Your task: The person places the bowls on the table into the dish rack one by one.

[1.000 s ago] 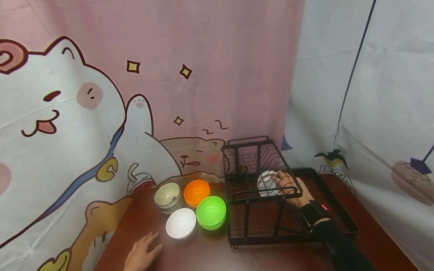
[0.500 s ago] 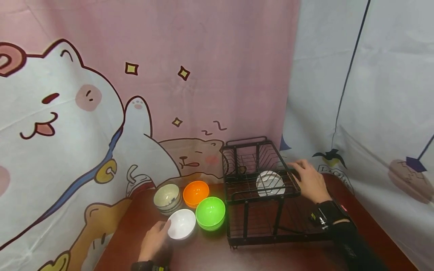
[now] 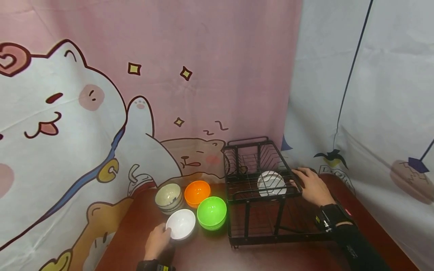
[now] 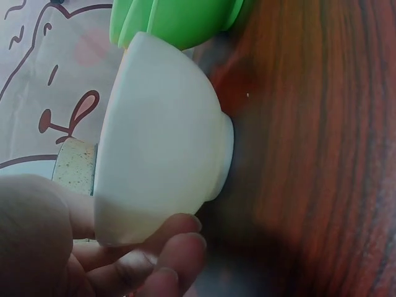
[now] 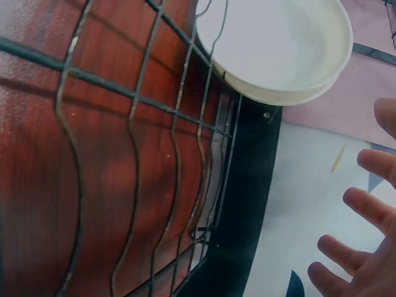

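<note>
At the front left of the table, my left hand [image 3: 157,241] pinches the rim of a white bowl [image 3: 181,224]. In the left wrist view, the thumb is over the rim and the fingers curl under the outer wall of the bowl [image 4: 161,142]. My right hand [image 3: 313,188] is at the right edge of a black wire dish rack [image 3: 262,239]. Its fingers [image 5: 368,207] are spread and hold nothing in the right wrist view. Inside the rack, stacked white bowls [image 3: 271,184] show partly behind the wires.
Stacked green bowls [image 3: 211,213] stand between the held bowl and the rack. Behind are stacked orange bowls [image 3: 197,194] and pale patterned bowls [image 3: 168,197]. A printed pink curtain [image 3: 220,75] hangs behind the brown table [image 3: 203,256].
My right hand has let go of the white bowl in the rack and drawn back to the right. My left hand has moved up to the front white bowl and taken its rim.
</note>
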`<state>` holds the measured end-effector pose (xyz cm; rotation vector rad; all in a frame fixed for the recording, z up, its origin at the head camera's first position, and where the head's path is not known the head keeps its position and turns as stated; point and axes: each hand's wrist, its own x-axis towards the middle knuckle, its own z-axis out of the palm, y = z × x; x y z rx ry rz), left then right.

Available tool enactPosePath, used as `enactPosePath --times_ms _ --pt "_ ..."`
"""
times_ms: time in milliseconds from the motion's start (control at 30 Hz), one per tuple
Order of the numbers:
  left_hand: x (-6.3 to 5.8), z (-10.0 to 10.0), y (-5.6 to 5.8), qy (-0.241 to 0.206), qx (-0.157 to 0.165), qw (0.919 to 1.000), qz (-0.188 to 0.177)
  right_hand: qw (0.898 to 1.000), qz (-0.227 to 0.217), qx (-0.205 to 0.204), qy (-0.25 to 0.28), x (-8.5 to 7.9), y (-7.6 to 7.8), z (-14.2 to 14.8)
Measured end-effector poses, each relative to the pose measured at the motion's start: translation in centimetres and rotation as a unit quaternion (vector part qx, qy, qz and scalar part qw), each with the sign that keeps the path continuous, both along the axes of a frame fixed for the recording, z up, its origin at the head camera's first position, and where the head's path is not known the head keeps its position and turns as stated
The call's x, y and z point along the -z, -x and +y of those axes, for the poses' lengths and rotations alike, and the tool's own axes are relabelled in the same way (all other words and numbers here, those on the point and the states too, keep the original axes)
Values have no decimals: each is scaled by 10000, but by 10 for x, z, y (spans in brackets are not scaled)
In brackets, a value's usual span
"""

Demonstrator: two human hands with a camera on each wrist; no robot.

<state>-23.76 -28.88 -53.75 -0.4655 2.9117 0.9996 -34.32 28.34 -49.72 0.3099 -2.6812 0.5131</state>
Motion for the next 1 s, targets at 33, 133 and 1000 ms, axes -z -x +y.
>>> enactPosePath --times_ms 33,133,1000 --pt "0 0 0 4 0 10000 36 10000 -21 4 -19 1 0 0" --pt "3 1 -1 -18 -44 9999 163 10000 -64 8 -28 4 0 0" --pt "-150 23 20 366 378 9782 2010 9933 694 -457 808 -104 -4 -23"
